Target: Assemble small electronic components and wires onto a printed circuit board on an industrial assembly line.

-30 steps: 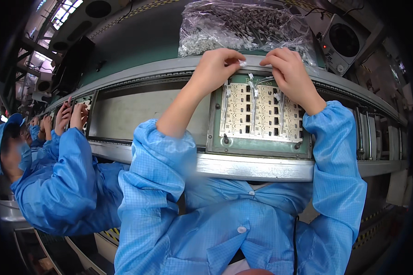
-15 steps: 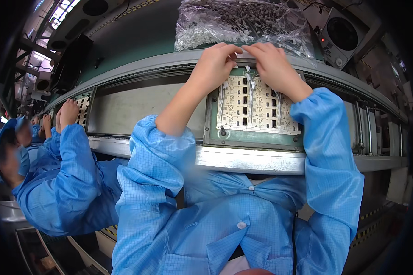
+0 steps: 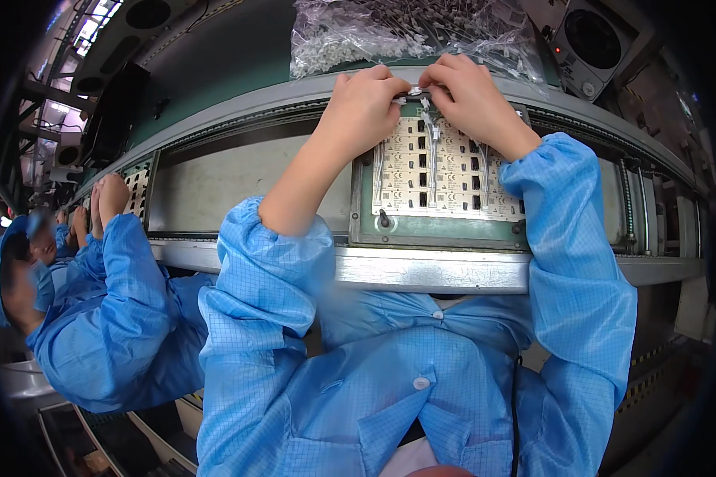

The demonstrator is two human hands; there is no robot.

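Over the far edge of a circuit board panel (image 3: 451, 175), both my hands meet with fingertips pinched close together. A small white connector (image 3: 415, 91) on a short wire lead shows between them. My left hand (image 3: 362, 110) is closed on one side of it, with another white bit at its fingertips. From the other side my right hand (image 3: 476, 103) pinches the same connector. Thin grey wire leads (image 3: 433, 171) with white ends lie lengthwise over the cream panel, which has rows of black parts. The panel rests in a green carrier (image 3: 445, 227). My fingers partly hide its far edge.
Beyond the conveyor rail (image 3: 247, 111) lies a clear plastic bag (image 3: 414, 36) full of wire leads with white connectors. A fan-like grey box (image 3: 593, 48) stands at the far right. A co-worker in blue (image 3: 119, 310) sits left, hands over another panel (image 3: 138, 187).
My hands have shifted slightly away from me, and the white connector between my fingertips now shows more plainly. The view has moved a little. The co-worker's hands have moved slightly.
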